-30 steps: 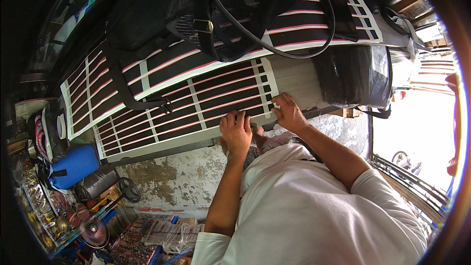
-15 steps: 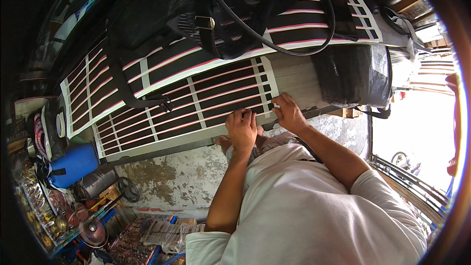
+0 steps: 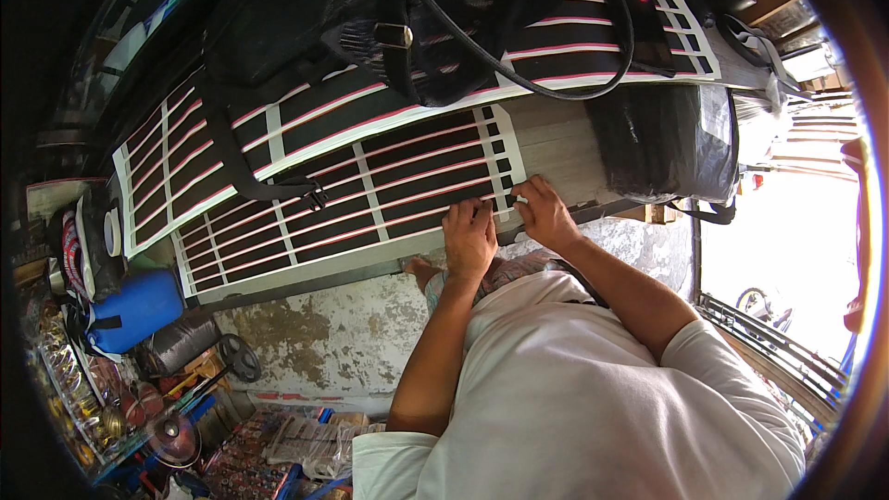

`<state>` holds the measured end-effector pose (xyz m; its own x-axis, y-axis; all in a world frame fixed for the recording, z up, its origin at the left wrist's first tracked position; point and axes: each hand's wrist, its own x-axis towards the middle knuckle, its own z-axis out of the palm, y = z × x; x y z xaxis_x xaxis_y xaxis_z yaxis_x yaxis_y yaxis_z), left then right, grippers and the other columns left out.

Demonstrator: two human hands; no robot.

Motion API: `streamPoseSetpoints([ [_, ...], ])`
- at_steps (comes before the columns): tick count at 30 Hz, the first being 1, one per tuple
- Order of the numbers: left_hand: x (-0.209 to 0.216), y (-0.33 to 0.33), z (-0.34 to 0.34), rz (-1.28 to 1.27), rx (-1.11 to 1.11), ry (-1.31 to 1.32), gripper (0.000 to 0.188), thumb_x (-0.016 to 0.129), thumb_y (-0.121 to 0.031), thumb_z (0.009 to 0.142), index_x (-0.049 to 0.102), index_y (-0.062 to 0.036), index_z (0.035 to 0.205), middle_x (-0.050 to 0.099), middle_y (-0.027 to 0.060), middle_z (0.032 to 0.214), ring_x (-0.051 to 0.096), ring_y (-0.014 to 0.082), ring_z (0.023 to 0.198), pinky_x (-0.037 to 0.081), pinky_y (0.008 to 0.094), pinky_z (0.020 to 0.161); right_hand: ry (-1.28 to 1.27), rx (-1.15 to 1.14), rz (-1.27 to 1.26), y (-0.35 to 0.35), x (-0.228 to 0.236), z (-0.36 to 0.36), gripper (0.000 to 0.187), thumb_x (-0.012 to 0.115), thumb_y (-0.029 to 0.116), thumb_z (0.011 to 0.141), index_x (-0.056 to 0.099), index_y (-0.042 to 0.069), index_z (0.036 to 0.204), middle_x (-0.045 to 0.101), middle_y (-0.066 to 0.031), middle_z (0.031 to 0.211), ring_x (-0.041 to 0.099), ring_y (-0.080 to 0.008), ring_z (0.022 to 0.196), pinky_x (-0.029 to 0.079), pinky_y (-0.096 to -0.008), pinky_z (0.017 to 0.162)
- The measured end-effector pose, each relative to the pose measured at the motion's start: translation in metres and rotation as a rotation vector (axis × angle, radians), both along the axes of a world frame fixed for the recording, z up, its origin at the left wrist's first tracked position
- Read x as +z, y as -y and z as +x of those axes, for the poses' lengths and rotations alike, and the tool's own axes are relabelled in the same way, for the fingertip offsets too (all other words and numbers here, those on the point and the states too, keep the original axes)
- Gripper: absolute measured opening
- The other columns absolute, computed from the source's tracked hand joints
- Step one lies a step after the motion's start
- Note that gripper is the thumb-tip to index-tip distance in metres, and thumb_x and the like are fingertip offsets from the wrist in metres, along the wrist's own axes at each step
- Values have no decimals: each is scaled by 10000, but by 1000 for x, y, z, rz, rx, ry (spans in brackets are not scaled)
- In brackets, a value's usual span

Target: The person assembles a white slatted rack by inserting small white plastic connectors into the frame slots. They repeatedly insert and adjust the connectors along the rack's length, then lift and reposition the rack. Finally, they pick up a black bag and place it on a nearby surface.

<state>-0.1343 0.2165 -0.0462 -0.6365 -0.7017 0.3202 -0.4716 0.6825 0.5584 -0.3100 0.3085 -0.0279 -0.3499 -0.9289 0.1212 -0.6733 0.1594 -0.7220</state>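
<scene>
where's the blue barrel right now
In the head view the blue barrel lies at the far left, just below the lower left corner of the white-framed grille panel, well to the left of both hands, which rest on that panel's right end.

Floor: worn concrete (image 3: pixel 324 333), patchy & stained, centre of frame. Lower left: cluttered shelf (image 3: pixel 102 407) w/ small goods, blue plastic drum (image 3: pixel 139 310) lying just above it. Far right: strong daylight thru an open front, metal railing (image 3: pixel 769 352) at lower right. Upper left stays dark.
</scene>
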Motion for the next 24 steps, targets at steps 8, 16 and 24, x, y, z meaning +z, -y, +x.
streamPoseSetpoints([
  [8, -2, 3, -2, 51, 26, -35, 197, 794, -108, 935, 772, -110, 1130, 669, 69, 1065, 639, 330, 1001, 494, 501, 838, -6, -5, -37, 0, 0, 3, 233, 688, -61, 909, 701, 40, 1119, 607, -175, 1057, 629, -413, 1029, 532, -497, 923],
  [16, 6, 1, -5, 79, 52, -42, 179, 784, -106, 941, 771, -96, 1119, 673, 73, 1067, 637, 332, 1002, 493, 495, 843, -27, -8, -39, 1, 0, 6, 236, 667, -85, 904, 699, 41, 1101, 607, -156, 1052, 634, -390, 1035, 534, -494, 928],
  [24, 11, 3, 20, 144, 134, -103, 223, 737, -69, 975, 770, -80, 1196, 694, 132, 1145, 648, 371, 1093, 528, 510, 933, -1, -9, -62, 0, -3, 3, 220, 667, -79, 904, 687, 36, 1091, 604, -154, 1045, 632, -388, 1044, 533, -485, 939],
])
